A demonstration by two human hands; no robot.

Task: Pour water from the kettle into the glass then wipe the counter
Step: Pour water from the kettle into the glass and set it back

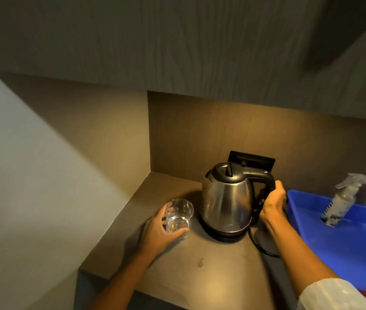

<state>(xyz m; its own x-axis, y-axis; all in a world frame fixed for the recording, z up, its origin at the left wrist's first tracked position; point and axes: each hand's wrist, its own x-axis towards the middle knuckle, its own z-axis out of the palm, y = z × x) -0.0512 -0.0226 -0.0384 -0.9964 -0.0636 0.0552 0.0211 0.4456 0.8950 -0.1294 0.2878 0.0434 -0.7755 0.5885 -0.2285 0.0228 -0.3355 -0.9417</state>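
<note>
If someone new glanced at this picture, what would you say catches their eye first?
Probably the shiny steel kettle standing on its base mid-counter, the right hand wrapped around its black handle. Just left of it, the left hand holds a clear glass with some water in it. The bright blue tray on the right, with a spray bottle in it, also stands out.
</note>
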